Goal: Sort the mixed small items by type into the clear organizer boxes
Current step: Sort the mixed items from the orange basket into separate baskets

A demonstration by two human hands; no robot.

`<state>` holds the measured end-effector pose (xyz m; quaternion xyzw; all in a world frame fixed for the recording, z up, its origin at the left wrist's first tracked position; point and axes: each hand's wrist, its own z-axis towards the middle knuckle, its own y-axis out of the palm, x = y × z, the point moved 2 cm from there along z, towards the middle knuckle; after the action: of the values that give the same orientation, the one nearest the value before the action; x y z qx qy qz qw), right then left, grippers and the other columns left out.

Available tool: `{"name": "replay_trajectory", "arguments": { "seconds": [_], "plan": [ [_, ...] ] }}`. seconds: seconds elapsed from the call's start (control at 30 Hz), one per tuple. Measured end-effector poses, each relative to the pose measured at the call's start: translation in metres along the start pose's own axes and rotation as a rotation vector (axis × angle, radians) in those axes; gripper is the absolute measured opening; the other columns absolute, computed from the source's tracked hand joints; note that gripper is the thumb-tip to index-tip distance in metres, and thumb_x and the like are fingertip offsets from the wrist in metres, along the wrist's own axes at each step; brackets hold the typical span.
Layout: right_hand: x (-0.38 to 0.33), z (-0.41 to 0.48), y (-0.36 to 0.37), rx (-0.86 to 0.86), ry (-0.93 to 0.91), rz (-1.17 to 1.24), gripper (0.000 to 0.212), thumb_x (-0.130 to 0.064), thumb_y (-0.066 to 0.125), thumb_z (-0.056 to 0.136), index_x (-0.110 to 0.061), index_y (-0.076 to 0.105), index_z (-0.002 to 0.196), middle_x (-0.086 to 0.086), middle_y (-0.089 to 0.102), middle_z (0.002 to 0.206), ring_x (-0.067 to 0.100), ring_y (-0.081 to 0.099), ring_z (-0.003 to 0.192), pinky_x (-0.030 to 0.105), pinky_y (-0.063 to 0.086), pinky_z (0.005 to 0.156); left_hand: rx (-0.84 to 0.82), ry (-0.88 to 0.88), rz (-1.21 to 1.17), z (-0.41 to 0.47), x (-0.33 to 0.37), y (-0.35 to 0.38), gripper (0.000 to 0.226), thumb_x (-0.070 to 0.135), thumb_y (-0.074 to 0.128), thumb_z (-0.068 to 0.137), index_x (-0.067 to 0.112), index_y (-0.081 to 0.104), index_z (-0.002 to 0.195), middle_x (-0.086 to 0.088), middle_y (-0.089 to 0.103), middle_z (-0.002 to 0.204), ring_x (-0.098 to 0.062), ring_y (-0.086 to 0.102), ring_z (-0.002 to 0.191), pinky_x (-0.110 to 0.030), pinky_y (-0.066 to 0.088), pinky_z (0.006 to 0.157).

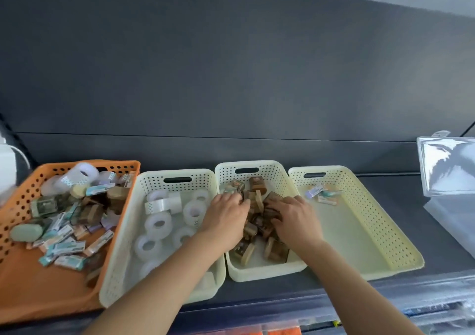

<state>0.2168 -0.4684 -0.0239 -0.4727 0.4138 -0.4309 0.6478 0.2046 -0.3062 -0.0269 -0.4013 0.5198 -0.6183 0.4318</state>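
The brown packs (276, 251) lie heaped in the middle cream basket (264, 274), just below picture centre. Both hands are down in this heap, close together but not touching. The left hand (227, 216) enters over the basket's 9 o'clock wall, fingers bent into the pile; whether it grips anything cannot be told. The right hand (295, 219) enters from 4 o'clock, fingers curled round brown packs.

At 9 o'clock, touching the middle basket, the left cream basket (118, 270) holds translucent tape rolls (158, 222). At 3 o'clock, the right cream basket (385, 231) holds a few pale packets (321, 193) in its far corner. Further toward 9 o'clock, the orange basket (30, 296) carries the mixed items (66, 231). A clear box (447, 167) stands at 2 o'clock on the dark shelf (401, 193).
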Motion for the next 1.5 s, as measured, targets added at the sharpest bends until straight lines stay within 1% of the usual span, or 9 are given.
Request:
{"name": "replay_trajectory", "arguments": {
  "seconds": [0.17, 0.37, 0.53, 0.67, 0.83, 0.97, 1.13, 1.3, 1.5],
  "plan": [
    [0.006, 0.008, 0.007, -0.051, -0.06, -0.002, 0.021, -0.017, 0.056, 0.085, -0.022, 0.071, 0.1, -0.007, 0.065, 0.112, 0.02, 0.053, 0.095, 0.033, 0.052, 0.077, -0.059, 0.013, 0.053, 0.0, 0.004, 0.003, 0.053, 0.002, 0.042, 0.087, 0.013, 0.043, 0.139, -0.003, 0.055, 0.128, -0.024, 0.046, 0.121, -0.04, 0.019, 0.114],
    [-0.003, 0.013, 0.01, 0.087, -0.123, 0.061, 0.014, -0.018, 0.064, 0.077, -0.018, 0.073, 0.088, 0.0, 0.069, 0.087, 0.026, 0.058, 0.08, 0.035, 0.051, 0.067, 0.038, 0.01, -0.106, -0.009, 0.0, -0.012, 0.034, 0.017, 0.051, 0.093, 0.015, 0.057, 0.127, 0.001, 0.055, 0.129, -0.019, 0.044, 0.123, -0.035, 0.033, 0.106],
    [-0.048, 0.024, 0.0, 0.191, -0.221, 0.235, 0.009, -0.012, 0.067, 0.075, -0.014, 0.074, 0.081, 0.001, 0.069, 0.076, 0.026, 0.059, 0.074, 0.036, 0.053, 0.061, 0.119, -0.101, -0.157, -0.033, -0.03, -0.035, 0.024, 0.013, 0.048, 0.094, 0.014, 0.066, 0.109, 0.003, 0.059, 0.108, -0.016, 0.05, 0.107, -0.031, 0.046, 0.087],
    [-0.101, 0.027, -0.007, 0.186, -0.336, 0.343, 0.012, -0.014, 0.073, 0.074, -0.015, 0.075, 0.085, 0.002, 0.071, 0.082, 0.027, 0.063, 0.079, 0.036, 0.053, 0.07, 0.126, -0.208, -0.075, -0.065, -0.072, -0.056, 0.019, 0.014, 0.048, 0.091, 0.013, 0.065, 0.098, 0.0, 0.059, 0.102, -0.018, 0.051, 0.103, -0.031, 0.045, 0.081],
    [-0.176, 0.025, -0.009, 0.109, -0.49, 0.433, 0.012, -0.021, 0.073, 0.074, -0.017, 0.075, 0.085, 0.001, 0.07, 0.085, 0.027, 0.063, 0.085, 0.034, 0.052, 0.069, 0.03, -0.364, 0.014, -0.119, -0.133, -0.076, 0.013, 0.022, 0.05, 0.092, 0.021, 0.063, 0.088, 0.004, 0.057, 0.09, -0.018, 0.057, 0.089, -0.028, 0.041, 0.062],
    [-0.236, 0.02, -0.005, -0.045, -0.619, 0.423, 0.017, -0.03, 0.069, 0.079, -0.024, 0.074, 0.094, 0.001, 0.07, 0.088, 0.025, 0.059, 0.092, 0.033, 0.049, 0.075, -0.089, -0.502, 0.039, -0.159, -0.187, -0.073, 0.011, 0.028, 0.057, 0.089, 0.024, 0.065, 0.094, 0.004, 0.058, 0.094, -0.019, 0.057, 0.093, -0.038, 0.052, 0.074],
    [-0.299, 0.016, 0.011, -0.273, -0.758, 0.052, 0.031, -0.04, 0.064, 0.08, -0.023, 0.069, 0.106, 0.004, 0.065, 0.1, 0.023, 0.05, 0.1, 0.037, 0.045, 0.085, -0.132, -0.553, 0.112, -0.187, -0.239, -0.061, 0.023, 0.009, 0.058, 0.087, 0.017, 0.063, 0.108, 0.0, 0.053, 0.107, -0.021, 0.052, 0.103, -0.034, 0.05, 0.081],
    [-0.329, 0.019, 0.037, -0.441, -0.739, -0.234, 0.029, -0.04, 0.067, 0.078, -0.017, 0.063, 0.094, 0.002, 0.059, 0.095, 0.023, 0.05, 0.097, 0.038, 0.038, 0.089, -0.175, -0.548, 0.173, -0.192, -0.278, -0.042, 0.042, -0.001, 0.051, 0.086, 0.016, 0.055, 0.123, -0.004, 0.053, 0.119, -0.024, 0.048, 0.114, -0.036, 0.045, 0.096],
    [-0.336, 0.023, 0.053, -0.532, -0.726, -0.318, 0.03, -0.046, 0.067, 0.077, -0.02, 0.057, 0.088, -0.002, 0.06, 0.084, 0.021, 0.055, 0.085, 0.043, 0.035, 0.097, -0.185, -0.499, 0.278, -0.182, -0.291, -0.031, 0.03, 0.005, 0.046, 0.091, 0.016, 0.061, 0.115, -0.004, 0.057, 0.117, -0.026, 0.048, 0.112, -0.038, 0.043, 0.098]
  ]
}}
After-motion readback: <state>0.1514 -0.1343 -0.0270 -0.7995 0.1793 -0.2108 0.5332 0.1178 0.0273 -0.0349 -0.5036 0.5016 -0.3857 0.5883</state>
